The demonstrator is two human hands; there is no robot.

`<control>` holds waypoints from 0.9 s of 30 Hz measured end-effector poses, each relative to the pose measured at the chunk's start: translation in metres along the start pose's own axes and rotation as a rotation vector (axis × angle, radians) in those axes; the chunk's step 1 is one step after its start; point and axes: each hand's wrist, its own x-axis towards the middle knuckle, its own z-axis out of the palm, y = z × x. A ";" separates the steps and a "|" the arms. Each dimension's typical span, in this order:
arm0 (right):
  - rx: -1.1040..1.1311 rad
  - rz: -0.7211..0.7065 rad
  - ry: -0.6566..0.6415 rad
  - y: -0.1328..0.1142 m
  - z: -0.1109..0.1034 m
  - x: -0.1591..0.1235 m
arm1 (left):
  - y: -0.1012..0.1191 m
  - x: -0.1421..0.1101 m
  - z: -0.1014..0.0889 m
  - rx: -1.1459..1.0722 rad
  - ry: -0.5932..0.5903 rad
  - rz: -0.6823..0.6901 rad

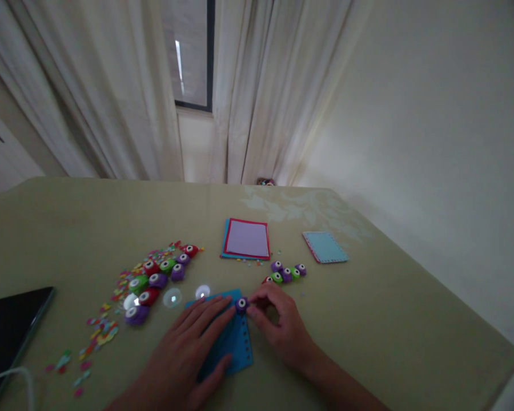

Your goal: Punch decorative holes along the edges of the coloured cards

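My left hand lies flat with its fingers spread over a blue sheet of paper, holding it against the table. Small punched holes run down the sheet's right edge. At its top right corner sits a small purple craft punch with a white eye-like button. The thumb and fingertips of my right hand pinch this punch from the right. Just beyond that hand stands a group of small purple, green and red punches. Larger punches in the same colours stand left of my left hand.
Paper confetti is scattered at left, near clear round discs. Behind my hands lies a stack of lilac, red and blue sheets. A light blue sheet with a punched edge is farther right. A dark tablet sits at far left.
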 end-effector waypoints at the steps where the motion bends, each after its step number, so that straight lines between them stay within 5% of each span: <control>1: 0.026 -0.008 0.021 -0.001 0.000 -0.001 | 0.001 0.000 -0.001 -0.004 0.012 0.001; 5: 0.194 0.016 0.034 -0.004 0.001 0.003 | 0.004 0.002 -0.007 -0.032 0.077 -0.003; 12: 0.492 0.115 -0.178 -0.017 0.009 0.042 | 0.013 0.021 -0.022 -0.310 0.254 -0.210; 18: 0.409 0.107 -0.303 -0.011 0.021 0.055 | 0.029 0.069 -0.047 -0.575 0.366 -0.391; 27: 0.302 0.024 -0.259 -0.004 0.034 0.059 | 0.036 0.144 -0.065 -0.626 0.285 -0.270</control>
